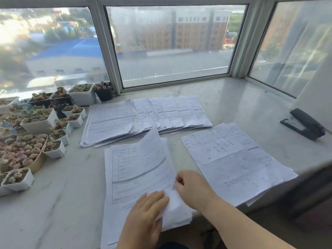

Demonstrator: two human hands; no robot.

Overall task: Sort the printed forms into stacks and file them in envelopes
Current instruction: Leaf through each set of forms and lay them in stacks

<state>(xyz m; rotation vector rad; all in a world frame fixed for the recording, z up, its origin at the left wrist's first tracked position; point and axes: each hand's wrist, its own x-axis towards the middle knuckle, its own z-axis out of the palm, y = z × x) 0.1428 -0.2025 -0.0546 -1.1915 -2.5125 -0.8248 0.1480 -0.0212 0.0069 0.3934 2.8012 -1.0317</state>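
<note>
Along the left edge of the marble sill (233, 97), square white plastic pots (38, 121) hold pebbly succulents. Near centre, the left hand (145, 212) presses flat, fingers together, on the nearest form stack (136, 169), while the right hand (192, 187) pinches its curling top sheet's corner. Fanned forms (147, 115) lie beyond, handwritten sheets (231, 162) right, a black stapler (303, 124) farther right.

Bright window daylight, hazy, edges warped
</note>
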